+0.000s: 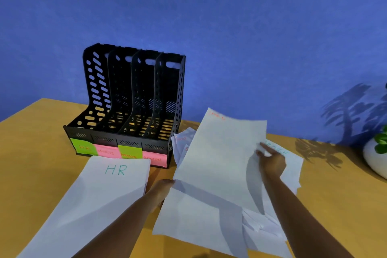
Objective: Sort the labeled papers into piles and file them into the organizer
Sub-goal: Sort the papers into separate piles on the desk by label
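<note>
A black four-slot organizer [134, 98] stands at the back left of the table, its front tagged HR, SPORTS, FINANCE and ADMIN on green and pink notes. Its slots look empty. In front of it lies a pile headed HR [100, 197]. To the right sits a loose heap of white papers [287, 176]. One sheet with faint red lettering at its top [217, 159] is lifted above the heap. My left hand [162, 189] pinches its lower left corner. My right hand [271, 162] holds its right edge, fingers partly behind the paper.
The wooden table [37, 140] meets a blue wall. A white pot with a green plant [377, 153] stands at the far right edge and throws leaf shadows on table and wall. Another sheet [192, 220] lies flat near the front edge.
</note>
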